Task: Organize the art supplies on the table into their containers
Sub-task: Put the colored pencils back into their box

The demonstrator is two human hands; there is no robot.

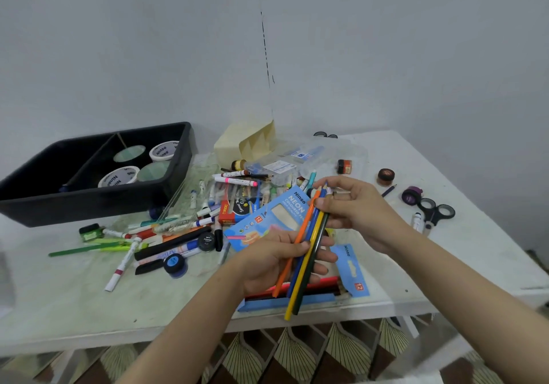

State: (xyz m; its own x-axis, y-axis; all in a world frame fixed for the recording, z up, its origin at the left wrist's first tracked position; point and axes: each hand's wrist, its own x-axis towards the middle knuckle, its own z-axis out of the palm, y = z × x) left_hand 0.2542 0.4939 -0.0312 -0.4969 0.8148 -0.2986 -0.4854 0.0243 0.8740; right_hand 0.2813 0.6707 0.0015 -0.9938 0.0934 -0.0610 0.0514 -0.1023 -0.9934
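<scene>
Left hand (285, 260) grips four coloured pencils (312, 229) mid-shaft, right hand (353, 208) pinches their far tips, long axis running near-to-far, with blue pencil box (282, 214) just behind and open tray (297, 303) on the surface (118, 303) below.

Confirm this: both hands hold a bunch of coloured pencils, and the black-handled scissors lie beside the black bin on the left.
Wrong on one point: the head view shows the scissors on the table's right side, far from the black bin. The left hand and right hand do hold the coloured pencils.
</scene>
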